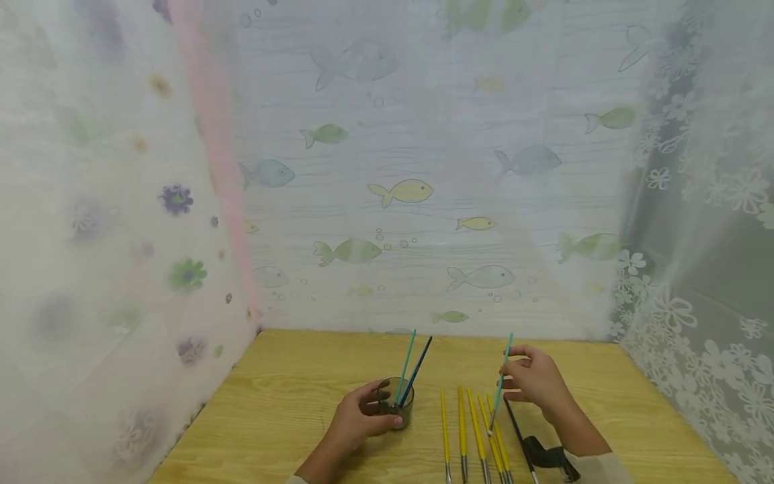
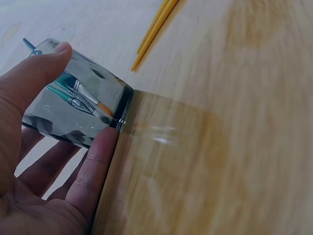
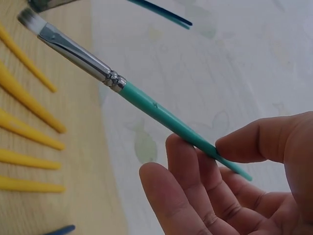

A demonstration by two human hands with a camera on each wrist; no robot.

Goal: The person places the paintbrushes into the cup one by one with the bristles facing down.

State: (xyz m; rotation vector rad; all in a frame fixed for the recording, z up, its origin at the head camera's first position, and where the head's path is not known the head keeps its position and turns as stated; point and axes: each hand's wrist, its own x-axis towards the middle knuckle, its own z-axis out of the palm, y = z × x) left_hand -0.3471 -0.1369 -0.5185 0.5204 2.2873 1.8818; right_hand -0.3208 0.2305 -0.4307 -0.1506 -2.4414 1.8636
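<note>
A smoky glass [image 1: 404, 418] stands on the table, and my left hand [image 1: 358, 418] grips it from the side, thumb across the front. Inside it lean a teal paintbrush [image 1: 408, 358] and a dark blue one [image 1: 419, 365]; their bristles show through the glass wall [image 2: 105, 68] in the left wrist view. My right hand [image 1: 537, 378] pinches a teal-handled paintbrush [image 3: 159, 111] near its handle end, between thumb and fingers. Its flat bristles [image 3: 30, 19] point down over a row of several yellow paintbrushes [image 1: 462, 423] lying on the table.
A dark-handled paintbrush [image 1: 519, 433] lies at the right end of the row. Near my right wrist sits a black object [image 1: 544, 454], its kind unclear. The wooden table [image 1: 302, 376] meets a fish-print curtain [image 1: 399, 282] at the back, with curtains on both sides.
</note>
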